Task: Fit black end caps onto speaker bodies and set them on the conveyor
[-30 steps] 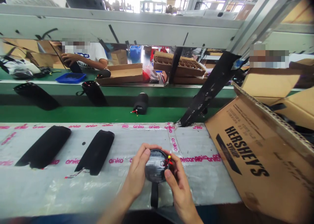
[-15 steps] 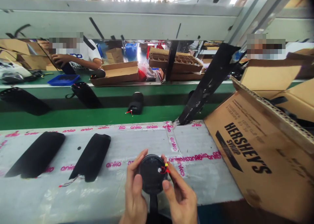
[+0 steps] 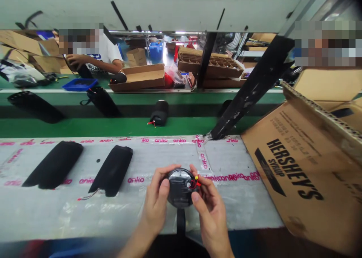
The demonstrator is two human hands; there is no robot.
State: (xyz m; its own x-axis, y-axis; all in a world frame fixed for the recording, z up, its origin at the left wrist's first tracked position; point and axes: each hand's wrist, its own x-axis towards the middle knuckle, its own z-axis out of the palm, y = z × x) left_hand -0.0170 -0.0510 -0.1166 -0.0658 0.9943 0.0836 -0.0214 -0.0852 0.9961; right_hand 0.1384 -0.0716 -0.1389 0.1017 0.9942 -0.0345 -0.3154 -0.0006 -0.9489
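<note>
Between my two hands is a round black part (image 3: 180,194) with a glossy face, a small red and yellow wire plug at its right and a black strap hanging below. My left hand (image 3: 158,197) wraps its left side, thumb on the rim. My right hand (image 3: 210,205) grips the right side, fingers beside the wires. Left of them on the table (image 3: 113,220) lie a flat black sleeve (image 3: 111,169) with thin wires at its lower end and a wider black sleeve (image 3: 55,163).
A cardboard box (image 3: 305,152) stands at the right, beside a slanted black post (image 3: 251,88). On the green belt (image 3: 135,128) lie a small black part (image 3: 159,112) and black cylinders (image 3: 104,101). A person in white (image 3: 109,54) works across the belt.
The view has tipped down and shifted slightly left. My hands still hold the round part, now tilted so that its face catches more light.
</note>
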